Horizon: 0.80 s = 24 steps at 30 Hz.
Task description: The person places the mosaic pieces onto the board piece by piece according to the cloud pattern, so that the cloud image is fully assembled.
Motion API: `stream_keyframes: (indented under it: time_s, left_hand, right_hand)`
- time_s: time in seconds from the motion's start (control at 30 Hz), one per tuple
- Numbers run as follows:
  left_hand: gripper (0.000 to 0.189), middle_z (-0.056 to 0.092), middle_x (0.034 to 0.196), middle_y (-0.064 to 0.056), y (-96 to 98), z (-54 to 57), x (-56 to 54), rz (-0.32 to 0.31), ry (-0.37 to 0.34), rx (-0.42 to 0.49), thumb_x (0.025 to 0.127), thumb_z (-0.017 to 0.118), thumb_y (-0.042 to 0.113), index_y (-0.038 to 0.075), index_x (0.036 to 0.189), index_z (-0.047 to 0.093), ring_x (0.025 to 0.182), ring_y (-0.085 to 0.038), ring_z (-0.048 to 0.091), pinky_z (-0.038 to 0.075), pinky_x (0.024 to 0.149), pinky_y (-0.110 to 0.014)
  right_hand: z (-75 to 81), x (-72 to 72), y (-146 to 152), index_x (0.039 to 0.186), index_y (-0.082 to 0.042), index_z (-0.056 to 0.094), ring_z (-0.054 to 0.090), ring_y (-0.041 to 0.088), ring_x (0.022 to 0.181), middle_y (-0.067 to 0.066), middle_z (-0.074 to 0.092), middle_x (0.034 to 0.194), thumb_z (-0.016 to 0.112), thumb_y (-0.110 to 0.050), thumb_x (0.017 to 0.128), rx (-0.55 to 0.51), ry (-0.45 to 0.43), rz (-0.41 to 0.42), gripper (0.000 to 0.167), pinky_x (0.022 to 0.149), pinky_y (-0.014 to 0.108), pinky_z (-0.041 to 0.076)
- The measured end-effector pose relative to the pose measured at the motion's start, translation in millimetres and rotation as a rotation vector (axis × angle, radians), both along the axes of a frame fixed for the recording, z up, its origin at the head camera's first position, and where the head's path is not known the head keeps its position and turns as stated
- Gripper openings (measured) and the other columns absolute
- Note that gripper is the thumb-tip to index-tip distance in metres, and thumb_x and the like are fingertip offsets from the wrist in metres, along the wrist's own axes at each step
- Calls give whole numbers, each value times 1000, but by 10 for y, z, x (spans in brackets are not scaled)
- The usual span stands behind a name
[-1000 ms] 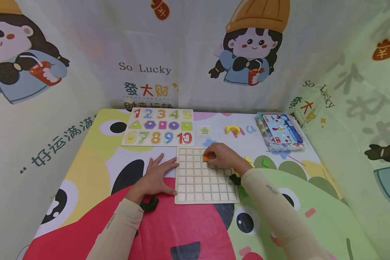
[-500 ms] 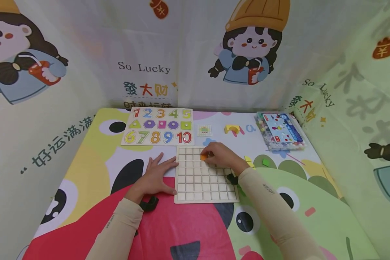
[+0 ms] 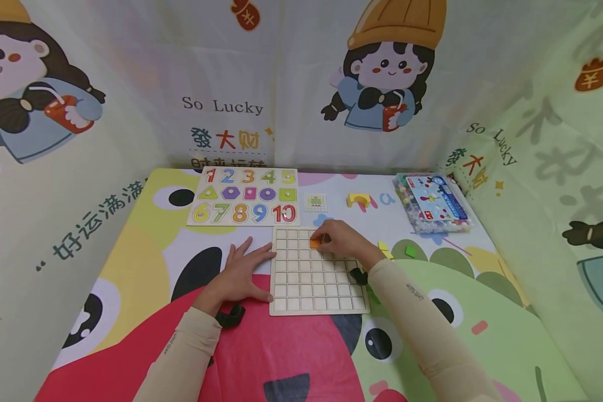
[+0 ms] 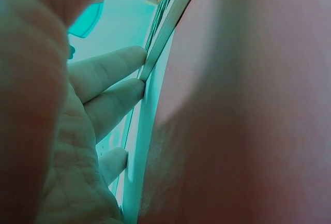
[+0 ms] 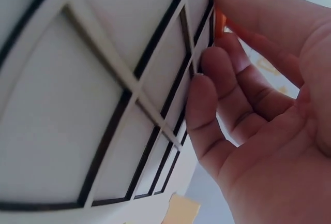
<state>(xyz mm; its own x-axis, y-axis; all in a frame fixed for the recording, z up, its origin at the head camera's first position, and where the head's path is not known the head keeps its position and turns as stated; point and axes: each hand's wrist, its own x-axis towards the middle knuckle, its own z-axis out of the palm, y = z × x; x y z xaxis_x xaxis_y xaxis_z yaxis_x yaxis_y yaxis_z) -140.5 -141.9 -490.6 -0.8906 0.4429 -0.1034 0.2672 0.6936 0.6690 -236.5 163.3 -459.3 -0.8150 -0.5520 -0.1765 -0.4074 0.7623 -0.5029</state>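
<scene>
A wooden grid board (image 3: pixel 296 290) with raised square cells lies in the middle of the table. My right hand (image 3: pixel 341 237) reaches over its far part and pinches a small orange tile (image 3: pixel 315 244) between thumb and fingers, close over a cell. In the right wrist view the orange tile (image 5: pixel 220 22) is mostly covered by the thumb, and the other fingertips come right at the grid ribs. My left hand (image 3: pixel 238 276) is spread along the board's left edge. Its fingertips touch the board's side, as the left wrist view also shows.
Behind the grid board lies a number-and-shape puzzle board (image 3: pixel 246 224). A small pattern card (image 3: pixel 316 202) and a yellow arch block (image 3: pixel 358 199) sit right of it, then a bead box (image 3: pixel 434 204). Yellow tiles (image 3: pixel 384 250) and a green tile (image 3: pixel 410 251) lie beyond the right sleeve.
Over the first half second my right hand shifted slightly left with the orange tile; since then it has stayed nearly still. The left hand keeps its place at the board's edge.
</scene>
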Motion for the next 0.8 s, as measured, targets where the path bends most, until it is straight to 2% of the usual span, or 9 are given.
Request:
stream_keyframes:
  time_s: [0.13, 0.27, 0.53, 0.63, 0.8]
  left_hand:
    - [104, 36, 173, -2, 11, -9, 3, -1, 1, 3, 64, 99, 41, 20, 155, 55, 165, -42, 6, -9, 129, -71]
    - [104, 36, 173, -2, 28, -4, 10, -3, -5, 1, 64, 99, 40, 19, 156, 54, 165, -42, 5, -10, 129, -70]
    - [105, 36, 173, -1, 32, -3, -5, -3, 3, -13, 64, 99, 42, 20, 156, 54, 165, -41, 6, -9, 129, -70]
    - [105, 35, 173, -1, 23, -6, -5, 0, 2, -18, 64, 99, 42, 20, 156, 54, 165, -41, 6, -9, 129, -71]
    - [106, 35, 173, -1, 11, -3, 13, 12, -4, -23, 63, 99, 42, 20, 157, 53, 165, -41, 6, -8, 129, -71]
  right_hand:
    - [20, 54, 37, 126, -11, 78, 60, 19, 98, 2, 75, 115, 79, -17, 97, 5, 24, 16, 30, 93, 37, 55]
    - [105, 183, 157, 126, -8, 76, 66, 20, 102, 5, 76, 118, 75, -15, 98, -54, 41, -22, 29, 95, 42, 59]
    - [232, 487, 614, 129, -5, 74, 70, 25, 101, 11, 75, 121, 75, -15, 99, -215, 167, -202, 31, 89, 46, 63]
    - [233, 539, 796, 128, -4, 74, 69, 27, 99, 12, 75, 118, 75, -16, 100, -237, 192, -283, 31, 85, 43, 62]
    - [205, 563, 1030, 129, -3, 73, 67, 31, 97, 16, 75, 113, 73, -19, 101, -228, 206, -467, 32, 78, 34, 58]
